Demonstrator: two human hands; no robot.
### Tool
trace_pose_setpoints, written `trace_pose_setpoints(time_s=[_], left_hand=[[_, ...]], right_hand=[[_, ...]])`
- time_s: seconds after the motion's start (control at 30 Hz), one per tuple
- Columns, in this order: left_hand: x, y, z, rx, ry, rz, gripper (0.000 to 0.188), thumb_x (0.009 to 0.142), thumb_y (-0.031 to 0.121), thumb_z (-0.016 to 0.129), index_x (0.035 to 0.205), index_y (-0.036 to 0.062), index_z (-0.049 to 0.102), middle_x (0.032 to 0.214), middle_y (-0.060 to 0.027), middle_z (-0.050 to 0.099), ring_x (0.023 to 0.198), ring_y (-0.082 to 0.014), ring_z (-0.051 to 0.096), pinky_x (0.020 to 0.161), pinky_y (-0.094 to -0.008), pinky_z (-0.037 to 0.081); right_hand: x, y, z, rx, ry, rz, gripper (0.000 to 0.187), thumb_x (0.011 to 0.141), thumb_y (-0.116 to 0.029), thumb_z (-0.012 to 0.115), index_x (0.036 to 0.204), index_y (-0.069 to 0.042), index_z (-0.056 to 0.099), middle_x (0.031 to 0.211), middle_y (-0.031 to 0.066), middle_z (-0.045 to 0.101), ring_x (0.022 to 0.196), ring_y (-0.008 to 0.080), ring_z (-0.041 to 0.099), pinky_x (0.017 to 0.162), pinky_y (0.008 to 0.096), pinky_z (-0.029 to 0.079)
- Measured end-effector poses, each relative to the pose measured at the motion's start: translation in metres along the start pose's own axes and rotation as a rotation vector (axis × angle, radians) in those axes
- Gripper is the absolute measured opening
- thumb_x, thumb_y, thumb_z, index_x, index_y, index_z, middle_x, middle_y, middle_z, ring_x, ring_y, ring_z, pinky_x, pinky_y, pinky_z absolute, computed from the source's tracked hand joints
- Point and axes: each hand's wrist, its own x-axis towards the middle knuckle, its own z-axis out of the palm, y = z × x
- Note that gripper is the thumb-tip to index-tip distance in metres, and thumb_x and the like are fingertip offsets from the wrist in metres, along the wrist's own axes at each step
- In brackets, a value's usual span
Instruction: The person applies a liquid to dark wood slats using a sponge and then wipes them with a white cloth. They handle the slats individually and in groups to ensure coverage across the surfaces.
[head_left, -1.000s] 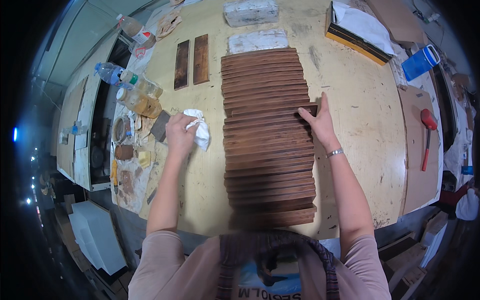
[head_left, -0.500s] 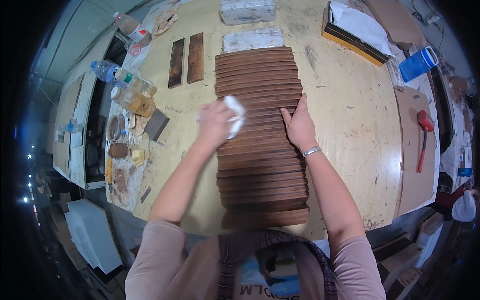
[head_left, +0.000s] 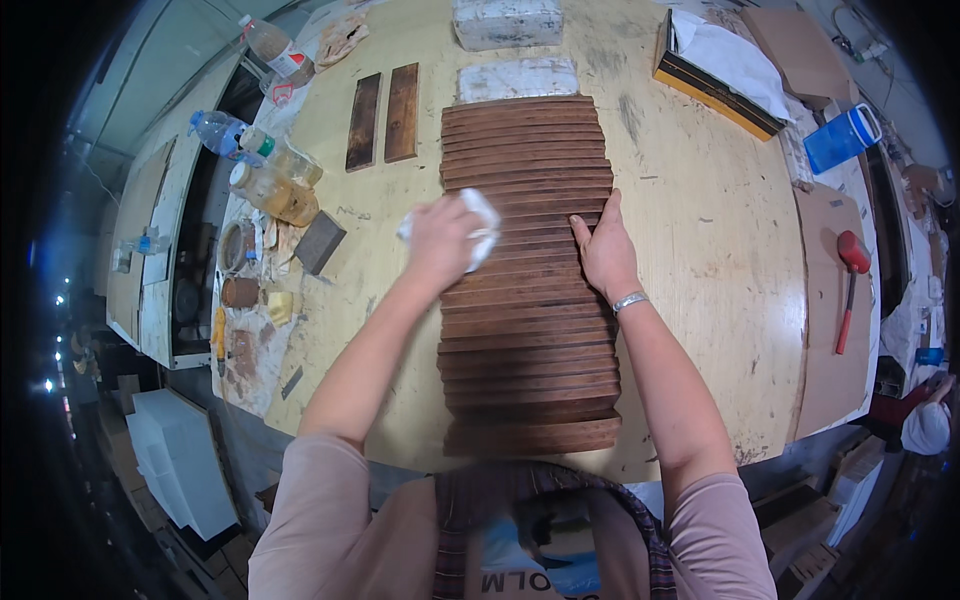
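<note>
A long row of dark brown wooden slats, laid edge to edge, runs away from me down the middle of the table. At its left edge, about midway, my left hand is closed on a white cloth, pressed against the slats. Part of the cloth sticks out on either side of the fingers. My right hand rests along the right edge opposite, its fingers stretched forward and its thumb apart, touching the slats' ends. A metal bracelet circles that wrist.
Two loose wooden boards lie at the far left, near several bottles and a dark block. White-wrapped blocks stand beyond the slats. On the right are a box with white sheets, a blue jug and a red mallet.
The view has shifted slightly, so the table's things sit a little farther right in it. The cloth shows more to the left of my left hand. My right hand keeps its place on the edge.
</note>
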Motion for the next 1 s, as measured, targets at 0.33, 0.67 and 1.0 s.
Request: trace_pose_setpoints(time_s=[0.33, 0.67, 1.0], left_hand=[[0.052, 0.079, 0.066, -0.078, 0.113, 0.032, 0.004, 0.075, 0.014, 0.072, 0.079, 0.0137, 0.070, 0.086, -0.0025, 0.060, 0.085, -0.0260, 0.056, 0.074, -0.0416, 0.039], [0.020, 0.038, 0.023, -0.077, -0.014, -0.007, 0.016, 0.074, 0.011, 0.073, 0.089, 0.0146, 0.074, 0.090, -0.0027, 0.062, 0.090, -0.0269, 0.058, 0.078, -0.0418, 0.041], [0.064, 0.081, 0.059, -0.101, -0.046, 0.151, 0.015, 0.076, 0.012, 0.069, 0.089, 0.0173, 0.073, 0.093, -0.0012, 0.063, 0.093, -0.0242, 0.058, 0.081, -0.0411, 0.040]], right_hand=[[0.011, 0.022, 0.011, 0.119, -0.022, -0.037, 0.088, 0.096, -0.035, 0.063, 0.153, 0.012, 0.015, 0.150, 0.0344, 0.040, 0.134, 0.0438, 0.048, 0.109, 0.0416, 0.042], [-0.017, 0.042, 0.005, 0.524, -0.198, -0.063, 0.121, 0.071, -0.021, 0.091, 0.155, 0.013, 0.011, 0.149, 0.0290, 0.044, 0.138, 0.0298, 0.047, 0.116, 0.0325, 0.035], [-0.017, 0.043, -0.001, 0.317, -0.140, -0.091, 0.118, 0.074, -0.027, 0.090, 0.155, 0.012, 0.013, 0.150, 0.0291, 0.044, 0.139, 0.0318, 0.047, 0.115, 0.0327, 0.037]])
